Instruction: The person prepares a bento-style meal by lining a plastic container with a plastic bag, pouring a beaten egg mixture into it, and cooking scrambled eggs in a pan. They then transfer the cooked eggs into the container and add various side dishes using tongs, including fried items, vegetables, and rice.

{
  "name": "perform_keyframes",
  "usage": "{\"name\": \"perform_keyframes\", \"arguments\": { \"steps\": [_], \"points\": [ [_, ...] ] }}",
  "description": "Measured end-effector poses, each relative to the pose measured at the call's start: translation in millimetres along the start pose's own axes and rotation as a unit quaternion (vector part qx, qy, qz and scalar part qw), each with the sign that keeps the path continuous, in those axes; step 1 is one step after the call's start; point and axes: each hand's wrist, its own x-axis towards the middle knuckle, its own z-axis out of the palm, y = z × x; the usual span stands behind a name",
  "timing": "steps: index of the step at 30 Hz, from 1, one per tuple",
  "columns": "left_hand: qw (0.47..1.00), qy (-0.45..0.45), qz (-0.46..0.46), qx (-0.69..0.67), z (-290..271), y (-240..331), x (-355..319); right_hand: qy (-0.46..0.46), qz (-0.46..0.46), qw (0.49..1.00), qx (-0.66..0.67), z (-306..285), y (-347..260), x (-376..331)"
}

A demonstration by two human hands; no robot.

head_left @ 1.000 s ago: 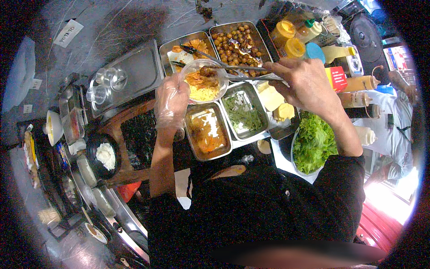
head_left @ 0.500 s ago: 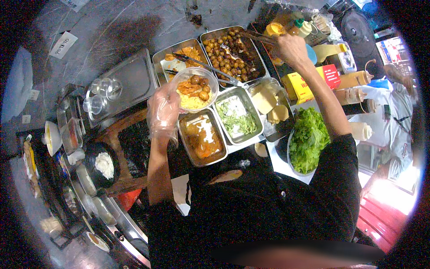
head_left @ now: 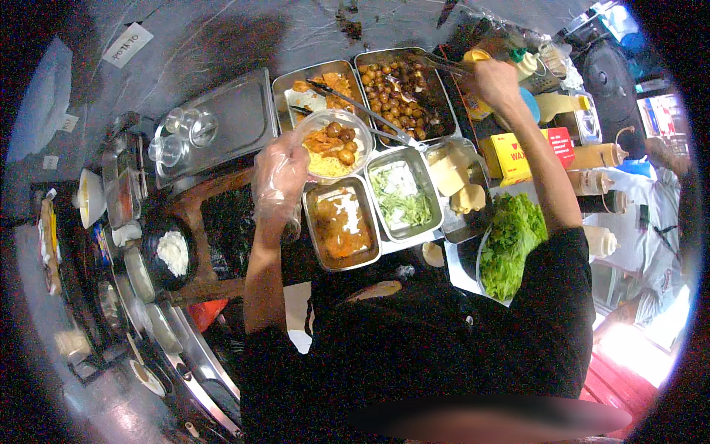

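Note:
My left hand (head_left: 279, 181), in a clear plastic glove, grips the side of a clear round bowl (head_left: 305, 161). In it lie yellow shreds or grains, orange pieces and several small round potatoes (head_left: 345, 157). My bare right hand (head_left: 495, 85) is closed around dark tongs (head_left: 447, 66), which reach over the far right corner of a metal tray (head_left: 452, 122). That tray holds small brown potatoes (head_left: 392, 92) and a darker, glossy food. The tongs' tips are blurred. A second pair of tongs (head_left: 381, 122) lies across the tray of orange pieces (head_left: 336, 81).
Nearer me are trays of brown-orange sauce (head_left: 342, 229), shredded green vegetable (head_left: 403, 200) and yellow slices (head_left: 450, 177). Leafy lettuce (head_left: 510, 244), a yellow-red box (head_left: 510, 155) and squeeze bottles (head_left: 597, 155) stand right. Another person (head_left: 651, 200) is beyond. Clear cups (head_left: 177, 140) sit left.
The view has shifted, so the trays appear farther right. The bowl, still in my left hand, sits slightly more left against the trays. My right hand keeps the tongs over the potato tray's far corner.

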Motion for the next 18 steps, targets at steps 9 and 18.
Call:
{"name": "perform_keyframes", "arguments": {
  "steps": [9, 18],
  "points": [
    [1.0, -0.005, -0.007, 0.023, 4, 0, 8, -0.037, -0.126, 0.942, 0.309, -124, -21, -101],
    [1.0, 0.003, 0.014, 0.007, 25, -15, 12, -0.035, -0.241, 0.937, 0.251, -144, -28, -105]
  ]
}}
